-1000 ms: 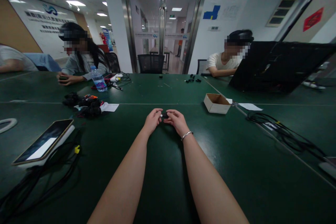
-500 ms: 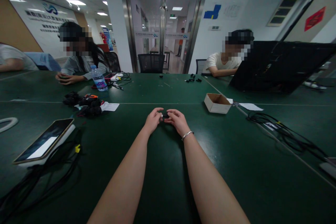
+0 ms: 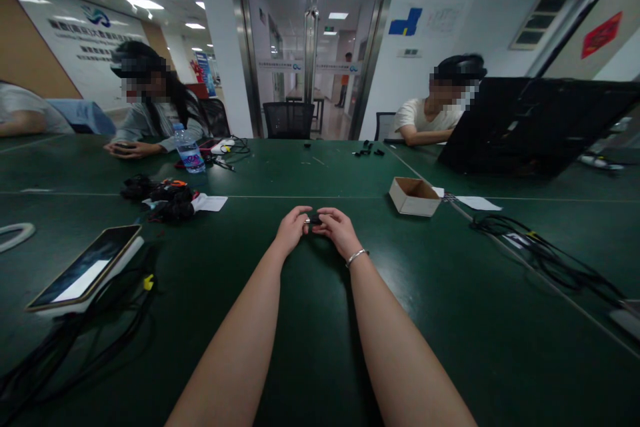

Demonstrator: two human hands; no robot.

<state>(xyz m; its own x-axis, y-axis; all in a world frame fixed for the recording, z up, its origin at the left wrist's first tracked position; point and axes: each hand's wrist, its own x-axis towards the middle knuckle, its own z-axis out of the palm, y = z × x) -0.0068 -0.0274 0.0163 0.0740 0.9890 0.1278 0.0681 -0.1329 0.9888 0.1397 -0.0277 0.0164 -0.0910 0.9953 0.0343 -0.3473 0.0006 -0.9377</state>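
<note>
Head view: one small black object [image 3: 315, 219], with a bright, metallic-looking end toward the left, held between the two hands just above the table [image 3: 310, 320], at the middle of the near half. Left hand [image 3: 291, 228]: grip closed by thumb and fingertips at the bright end. Right hand [image 3: 340, 228]: grip closed by the fingertips on the black end; one silvery bracelet [image 3: 357, 257] at the wrist. Condition of the work: under way, by appearance, the object being handled at both ends and not set down. Whether it is one piece or two parts meeting cannot be told, since fingers cover much of it. Also unhandled, at the far side of the table: a loose group of small black pieces [image 3: 369, 149], right of centre, and a single dark piece [image 3: 307, 145], apart from them; too small to identify, and not shown to belong with the held object. One open box [image 3: 414, 203], upright, to the right of the right hand and apart from it; interior only partly visible, contents undetermined. Left of the left hand, well apart: a bundle of dark items [image 3: 167, 200], a plastic bottle [image 3: 190, 150] standing beyond it, and a phone [image 3: 85, 270] nearer the wearer, dark cables [image 3: 107, 327] beside it.
</note>
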